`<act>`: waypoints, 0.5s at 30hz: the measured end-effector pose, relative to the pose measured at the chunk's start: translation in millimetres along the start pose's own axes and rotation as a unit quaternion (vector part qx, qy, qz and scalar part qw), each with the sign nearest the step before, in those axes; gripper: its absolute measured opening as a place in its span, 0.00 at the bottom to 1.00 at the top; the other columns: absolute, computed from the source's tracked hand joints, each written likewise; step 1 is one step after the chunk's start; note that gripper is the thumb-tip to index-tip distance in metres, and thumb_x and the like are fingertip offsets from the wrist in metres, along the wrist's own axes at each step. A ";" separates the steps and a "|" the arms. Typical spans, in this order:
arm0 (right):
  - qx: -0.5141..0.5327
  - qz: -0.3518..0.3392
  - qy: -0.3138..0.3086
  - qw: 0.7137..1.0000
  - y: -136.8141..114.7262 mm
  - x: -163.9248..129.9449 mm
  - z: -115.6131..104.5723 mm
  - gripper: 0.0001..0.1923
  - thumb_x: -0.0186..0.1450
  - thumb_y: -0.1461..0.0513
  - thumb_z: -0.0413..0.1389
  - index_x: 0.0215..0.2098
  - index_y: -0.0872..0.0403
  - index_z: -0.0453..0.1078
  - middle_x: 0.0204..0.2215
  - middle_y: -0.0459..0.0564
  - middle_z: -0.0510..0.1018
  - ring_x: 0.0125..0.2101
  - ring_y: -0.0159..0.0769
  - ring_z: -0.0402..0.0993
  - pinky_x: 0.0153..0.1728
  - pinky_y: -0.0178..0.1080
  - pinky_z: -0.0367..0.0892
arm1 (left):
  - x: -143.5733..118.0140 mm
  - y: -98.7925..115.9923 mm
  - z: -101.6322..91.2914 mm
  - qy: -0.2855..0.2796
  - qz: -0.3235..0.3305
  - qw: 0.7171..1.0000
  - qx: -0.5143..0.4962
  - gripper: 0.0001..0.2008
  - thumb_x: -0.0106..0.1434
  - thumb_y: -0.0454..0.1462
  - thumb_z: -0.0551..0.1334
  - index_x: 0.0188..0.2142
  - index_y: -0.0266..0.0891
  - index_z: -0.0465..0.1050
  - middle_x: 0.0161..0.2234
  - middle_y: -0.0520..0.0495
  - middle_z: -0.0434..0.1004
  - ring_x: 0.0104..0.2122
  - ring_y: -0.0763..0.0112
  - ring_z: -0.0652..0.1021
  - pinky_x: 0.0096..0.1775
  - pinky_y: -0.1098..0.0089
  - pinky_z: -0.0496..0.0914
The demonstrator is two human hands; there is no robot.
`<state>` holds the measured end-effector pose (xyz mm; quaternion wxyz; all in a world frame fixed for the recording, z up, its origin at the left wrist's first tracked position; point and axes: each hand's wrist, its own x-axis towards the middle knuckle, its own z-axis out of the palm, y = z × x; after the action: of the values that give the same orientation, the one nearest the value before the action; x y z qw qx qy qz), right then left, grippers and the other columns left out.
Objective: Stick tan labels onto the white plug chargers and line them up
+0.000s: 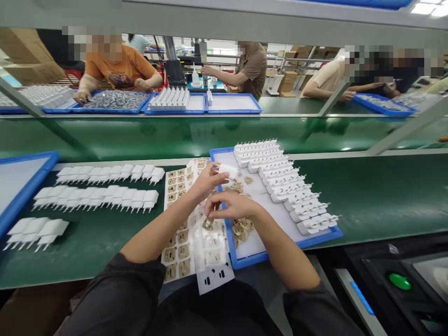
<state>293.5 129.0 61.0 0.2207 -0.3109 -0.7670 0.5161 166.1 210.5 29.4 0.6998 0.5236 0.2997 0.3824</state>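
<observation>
My left hand has its fingers closed around the end of a white plug-adapter housing, above the left rim of a blue-edged tray. Just below it, my right hand pinches a small tan sticker with dark cut-outs. Beneath both hands lie sheets of tan stickers and a whitish backing sheet. A pile of loose tan pieces sits in the tray's left side. Slanting rows of white adapters, pins showing, fill the tray's right side.
White adapters stand in rows on the green bench at left, beside another blue-edged tray. A metal frame bar crosses above. Beyond the green divider, co-workers sit near blue trays of metal parts and adapters.
</observation>
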 end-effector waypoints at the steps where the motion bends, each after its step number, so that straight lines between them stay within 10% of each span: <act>1: 0.003 0.000 0.044 0.999 -1.0 1.2 2.2 0.04 0.65 0.61 0.58 0.37 0.53 0.74 0.35 0.46 0.81 0.36 0.33 0.77 0.39 0.35 0.70 | -15.5 2.1 -14.3 0.009 -0.021 0.998 -0.055 0.25 0.52 0.42 0.73 0.45 0.41 0.65 0.36 0.51 0.77 0.35 0.69 0.80 0.43 0.65 0.74; 7: 0.050 -0.030 0.116 0.992 4.4 9.7 11.2 0.04 0.65 0.60 0.59 0.36 0.52 0.73 0.34 0.47 0.79 0.36 0.34 0.76 0.42 0.39 0.70 | -64.2 -8.2 -64.4 -0.015 -0.041 0.996 -0.083 0.27 0.50 0.39 0.75 0.47 0.42 0.68 0.34 0.52 0.77 0.32 0.72 0.78 0.35 0.72 0.72; 15: 0.094 0.033 0.158 0.982 18.6 16.4 15.0 0.07 0.65 0.57 0.61 0.35 0.53 0.73 0.32 0.47 0.77 0.33 0.33 0.74 0.39 0.38 0.68 | -67.3 -18.3 -71.3 0.019 0.107 0.979 0.171 0.25 0.55 0.39 0.74 0.44 0.43 0.60 0.40 0.49 0.75 0.40 0.70 0.77 0.43 0.68 0.73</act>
<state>276.6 135.8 38.5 0.3500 -0.3916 -0.6595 0.5377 76.2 186.3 -6.4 0.5493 0.6570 0.3163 0.4083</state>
